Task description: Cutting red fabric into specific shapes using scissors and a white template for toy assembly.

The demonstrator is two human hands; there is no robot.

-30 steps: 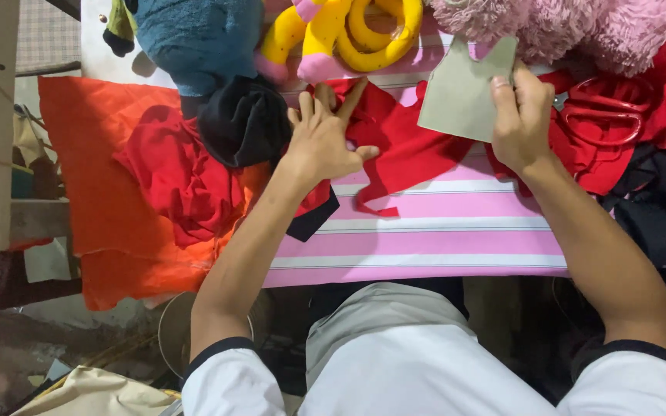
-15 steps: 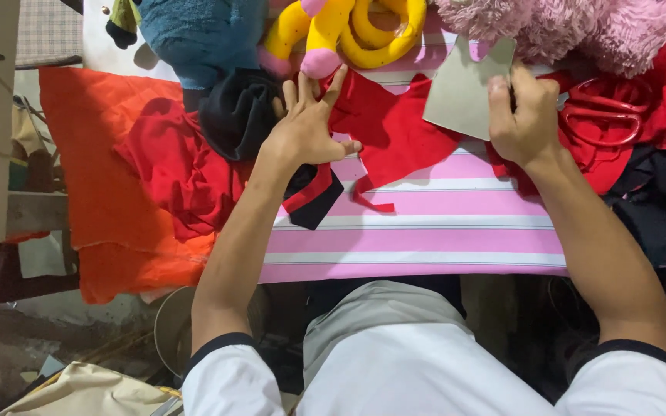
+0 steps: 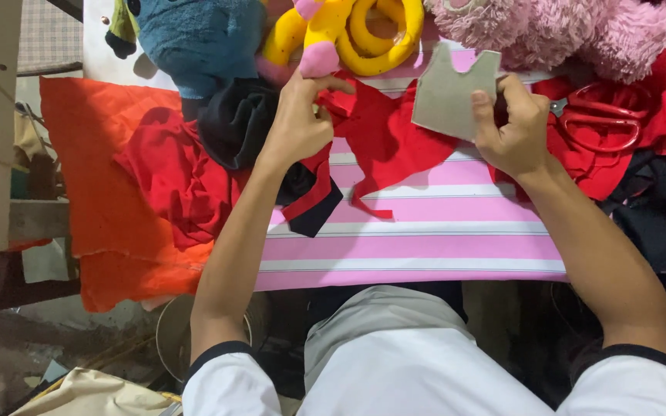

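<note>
Now the step looks like picking a scrap to mark: the left hand (image 3: 296,127) pinches the red cloth (image 3: 383,139) at twelve o'clock of the pink striped table (image 3: 441,246), while the right hand (image 3: 512,131) grips the grey card pattern (image 3: 452,94). Next, laying the pattern flat needs smoothed cloth. A second ago the left hand lay spread flat, lower down.

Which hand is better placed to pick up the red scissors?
Right. The right hand, though holding the grey cardboard pattern, lies just beside the red scissors; the left hand is across, pinching red fabric.
</note>
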